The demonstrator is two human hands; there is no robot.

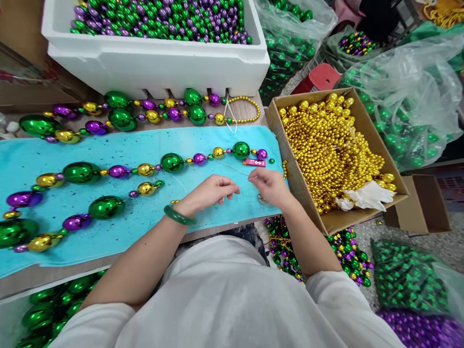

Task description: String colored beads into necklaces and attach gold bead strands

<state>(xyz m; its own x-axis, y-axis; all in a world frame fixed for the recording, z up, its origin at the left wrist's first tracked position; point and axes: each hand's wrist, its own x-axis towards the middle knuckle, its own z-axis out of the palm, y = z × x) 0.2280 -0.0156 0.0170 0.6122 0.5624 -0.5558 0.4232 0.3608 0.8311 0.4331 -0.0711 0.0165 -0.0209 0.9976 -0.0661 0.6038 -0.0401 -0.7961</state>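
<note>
While my right hand (270, 184) pinches a fine thread (232, 168) at the fingertips, my left hand (213, 191) hangs just beside it, its fingers drawn narrowly together — whether they grip anything I cannot tell. The bead strand (81, 172) curves over the blue towel (137, 140) on the counter (43, 278), its upper run just beyond both hands and its bend well to my left; the lower run stops at a gold bead and small green ones, left of my left wrist with its green bangle (180, 216). The thread slants from the upper run to my right hand — near a cardboard box (297, 188) heaped with gold beads (326, 150).
</note>
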